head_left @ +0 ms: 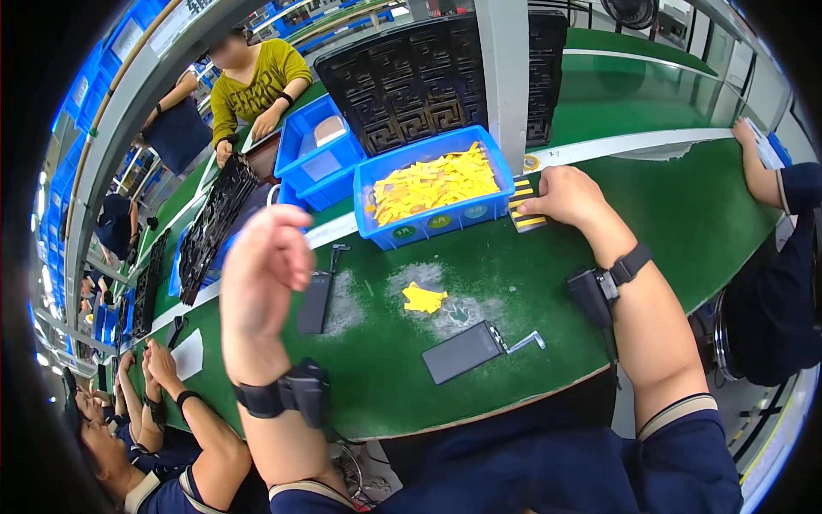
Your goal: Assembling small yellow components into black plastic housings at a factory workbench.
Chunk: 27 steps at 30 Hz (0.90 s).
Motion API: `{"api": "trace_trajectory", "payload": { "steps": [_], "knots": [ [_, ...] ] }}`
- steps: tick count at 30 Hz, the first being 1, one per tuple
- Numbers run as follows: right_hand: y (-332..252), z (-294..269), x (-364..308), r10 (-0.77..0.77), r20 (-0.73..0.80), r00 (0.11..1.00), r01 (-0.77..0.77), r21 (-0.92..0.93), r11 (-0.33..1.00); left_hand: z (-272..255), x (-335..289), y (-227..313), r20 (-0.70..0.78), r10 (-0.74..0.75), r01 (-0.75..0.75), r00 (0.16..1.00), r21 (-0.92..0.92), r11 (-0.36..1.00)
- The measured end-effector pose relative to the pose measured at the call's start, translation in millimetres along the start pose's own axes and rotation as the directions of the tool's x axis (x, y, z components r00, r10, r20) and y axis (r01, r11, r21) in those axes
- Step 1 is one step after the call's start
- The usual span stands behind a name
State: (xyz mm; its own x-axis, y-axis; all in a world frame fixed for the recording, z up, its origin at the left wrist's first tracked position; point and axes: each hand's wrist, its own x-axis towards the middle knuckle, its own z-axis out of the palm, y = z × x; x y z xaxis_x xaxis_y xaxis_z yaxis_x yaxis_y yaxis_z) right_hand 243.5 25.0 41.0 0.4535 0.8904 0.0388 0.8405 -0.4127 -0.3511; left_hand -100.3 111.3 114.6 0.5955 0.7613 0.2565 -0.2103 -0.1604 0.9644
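Right hand (565, 199) rests at the striped card (528, 222) beside the blue box (458, 224) of yellow strips (437, 180), thumb over it; whether it pinches or merely presses, I cannot tell, since the fingertips are hidden. Handling that card seems the present step; lifting it would call for a firm thumb-and-finger grip. Left hand (265, 274), raised and loosely curled, is blurred, its palm's contents unclear. Two flat black packs (462, 353) lie on the desk (377, 390), the left one partly covered.
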Motion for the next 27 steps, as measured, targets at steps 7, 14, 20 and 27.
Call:
{"api": "trace_trajectory", "payload": {
  "steps": [7, 14, 20, 27],
  "knots": [
    [10, 10, 13, 0.105, 0.086, 0.991, -0.128, 0.332, 0.934, 52, -15, -48, 0.155, -0.254, 0.240, 0.955, 0.100, 0.966],
    [-17, -16, -14, -0.010, -0.394, 0.919, 0.238, 0.536, 0.810, 49, -13, -75, 0.069, -0.216, 0.201, 0.974, 0.182, 0.963],
    [-88, -8, -58, -0.291, -0.034, 0.956, 0.166, 0.881, 0.444, 58, -19, -85, 0.012, 0.103, -0.103, 0.995, 0.228, 0.968],
    [-92, 8, -64, -0.357, 0.011, 0.934, 0.131, 0.919, 0.372, 60, -20, -79, -0.010, 0.036, -0.036, 0.999, 0.008, 0.999]
  ]
}}
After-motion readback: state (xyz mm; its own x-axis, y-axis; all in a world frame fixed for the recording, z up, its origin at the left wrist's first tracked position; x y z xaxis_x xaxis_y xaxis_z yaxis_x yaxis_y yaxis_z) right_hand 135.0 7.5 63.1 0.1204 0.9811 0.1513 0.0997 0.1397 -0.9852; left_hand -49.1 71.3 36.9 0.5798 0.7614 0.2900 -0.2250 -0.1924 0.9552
